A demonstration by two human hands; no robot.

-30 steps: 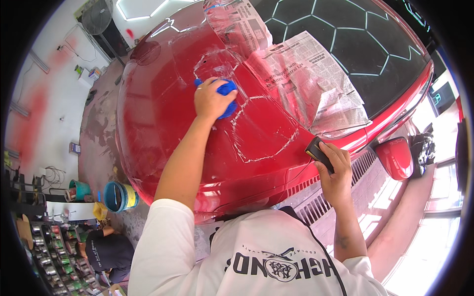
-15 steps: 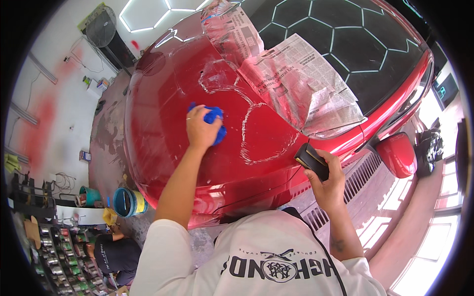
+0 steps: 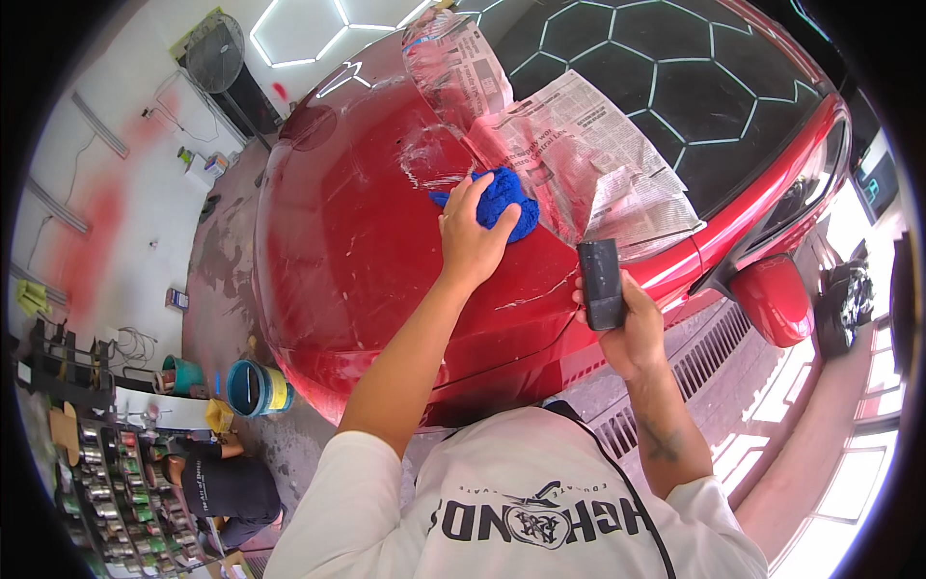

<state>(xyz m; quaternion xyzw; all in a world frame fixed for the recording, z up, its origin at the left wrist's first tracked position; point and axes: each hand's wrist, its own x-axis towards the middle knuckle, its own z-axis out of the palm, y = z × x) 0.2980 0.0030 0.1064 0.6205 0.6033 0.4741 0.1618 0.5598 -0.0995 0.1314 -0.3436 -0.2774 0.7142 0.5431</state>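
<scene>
My left hand presses a bunched blue microfibre cloth onto the red car hood, close to the newspaper edge. Whitish residue streaks the paint just beyond the cloth, and a thin line of it lies nearer to me. In my right hand is a dark rectangular block, held upright above the hood's right edge with the fingers wrapped round its lower part. Taped newspaper covers the strip between the hood and the windshield.
The red side mirror sticks out at the right. A floor grate runs below it. At the left stand a blue bucket and shelves of cans; a co-worker in a dark shirt bends beside them.
My left hand has swept the cloth to the right across the hood, and most of the whitish outline there has gone. My right hand has turned the block more upright.
</scene>
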